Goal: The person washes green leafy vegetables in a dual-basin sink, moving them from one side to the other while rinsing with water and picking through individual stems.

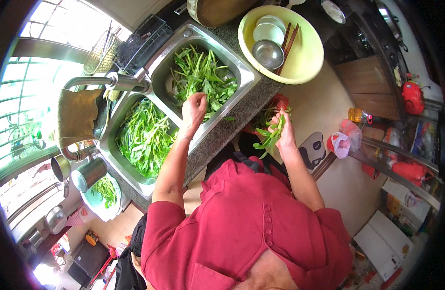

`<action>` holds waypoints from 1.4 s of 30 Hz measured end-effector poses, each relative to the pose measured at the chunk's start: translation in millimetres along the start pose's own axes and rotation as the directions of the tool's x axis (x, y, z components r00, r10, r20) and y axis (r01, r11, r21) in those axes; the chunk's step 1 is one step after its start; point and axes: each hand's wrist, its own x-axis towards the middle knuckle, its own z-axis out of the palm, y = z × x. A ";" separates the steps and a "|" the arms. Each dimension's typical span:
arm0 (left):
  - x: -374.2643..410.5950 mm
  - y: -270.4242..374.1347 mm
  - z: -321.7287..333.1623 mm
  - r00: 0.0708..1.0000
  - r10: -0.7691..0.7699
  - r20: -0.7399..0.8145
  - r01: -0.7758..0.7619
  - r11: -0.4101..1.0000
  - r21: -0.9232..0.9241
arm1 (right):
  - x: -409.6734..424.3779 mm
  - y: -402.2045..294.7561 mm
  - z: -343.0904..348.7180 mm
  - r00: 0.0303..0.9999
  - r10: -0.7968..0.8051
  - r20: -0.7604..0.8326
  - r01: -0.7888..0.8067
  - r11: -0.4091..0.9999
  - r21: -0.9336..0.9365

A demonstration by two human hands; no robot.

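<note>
My right hand grips a small bunch of leafy greens, possibly water spinach, in front of the counter edge. Over the near edge of the right sink basin, my left hand has its fingers curled, and no item shows in them. Loose greens are heaped in that basin just beyond it. In the left basin lies another large heap of greens. Below the counter, near my right hand, are more stems beside a red plastic bag.
A yellow basin with bowls and chopsticks stands on the granite counter. The faucet rises behind the sinks. At left, a pale basin holds greens beside a metal mug. An oil bottle is at right.
</note>
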 end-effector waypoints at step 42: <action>32.4 47.3 -26.7 0.637 0.109 0.763 0.310 0.870 -0.383 | -22.4 -14.2 113.5 0.953 -0.155 0.261 0.266 0.843 -0.468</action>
